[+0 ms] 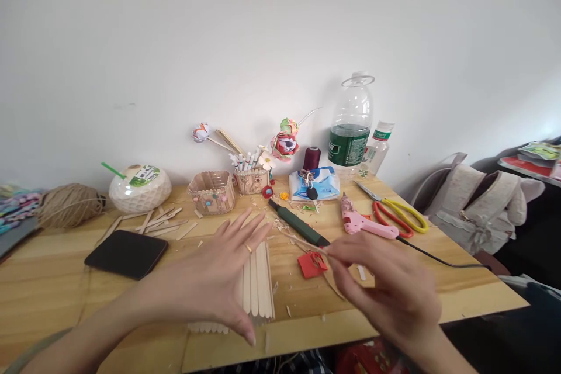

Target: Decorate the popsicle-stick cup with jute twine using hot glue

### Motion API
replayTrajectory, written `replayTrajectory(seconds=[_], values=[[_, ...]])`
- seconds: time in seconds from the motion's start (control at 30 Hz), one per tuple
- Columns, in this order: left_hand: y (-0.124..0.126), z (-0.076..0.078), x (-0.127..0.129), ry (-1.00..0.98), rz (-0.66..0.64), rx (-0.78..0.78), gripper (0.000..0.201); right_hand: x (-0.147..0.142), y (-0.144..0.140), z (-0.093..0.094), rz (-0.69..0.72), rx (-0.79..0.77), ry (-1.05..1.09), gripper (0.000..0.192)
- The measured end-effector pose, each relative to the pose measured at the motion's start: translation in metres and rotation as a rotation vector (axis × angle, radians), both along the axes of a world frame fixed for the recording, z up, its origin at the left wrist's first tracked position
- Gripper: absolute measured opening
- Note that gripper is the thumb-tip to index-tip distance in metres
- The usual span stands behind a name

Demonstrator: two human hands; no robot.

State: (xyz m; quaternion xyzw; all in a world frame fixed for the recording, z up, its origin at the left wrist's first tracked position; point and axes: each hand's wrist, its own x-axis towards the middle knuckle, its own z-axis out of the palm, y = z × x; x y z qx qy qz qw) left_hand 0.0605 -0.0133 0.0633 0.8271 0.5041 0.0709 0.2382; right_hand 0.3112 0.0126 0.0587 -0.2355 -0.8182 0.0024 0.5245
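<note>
My left hand [214, 272], a ring on one finger, is spread palm down over a row of flat wooden craft sticks [259, 283] laid side by side. It hides part of the row, and I cannot tell whether the palm touches it. My right hand [390, 283] pinches the end of a thin wooden strip [301, 240] between thumb and forefinger. The strip points left, toward the craft sticks. Just beyond it lies a dark green pen-shaped tool [300, 225]. A cut piece of red paper [312, 265] rests on the table below the strip.
A black phone [126, 253] and loose sticks [162, 220] lie left. Behind are a twine ball [70, 205], a coconut [139, 190], a stick-sided box [213, 194] and a large bottle [350, 128]. Right are a pink glue gun [366, 225], its cord, and scissors [401, 216].
</note>
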Motion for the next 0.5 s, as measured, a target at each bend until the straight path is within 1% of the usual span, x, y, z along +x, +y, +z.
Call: replayTrajectory(seconds=[0.07, 0.13, 0.2, 0.27, 0.4, 0.5], values=[[-0.008, -0.007, -0.009, 0.038, 0.082, 0.005, 0.114, -0.01, -0.007, -0.013, 0.003, 0.096, -0.003, 0.019], [-0.018, -0.012, -0.019, 0.031, 0.166, 0.007, 0.108, -0.018, -0.012, -0.025, 0.017, 0.13, -0.005, 0.019], [-0.028, -0.019, -0.027, -0.022, 0.233, 0.014, 0.104, -0.025, -0.014, -0.035, 0.051, 0.155, -0.02, 0.015], [-0.038, -0.026, -0.034, -0.099, 0.291, 0.031, 0.106, -0.032, -0.015, -0.044, 0.098, 0.201, -0.024, 0.012], [-0.054, -0.046, -0.041, -0.261, 0.383, 0.087, 0.116, -0.042, -0.017, -0.057, 0.149, 0.244, -0.149, 0.025], [-0.064, -0.059, -0.045, -0.333, 0.404, 0.174, 0.119, -0.05, -0.021, -0.061, 0.15, 0.291, -0.239, 0.03]])
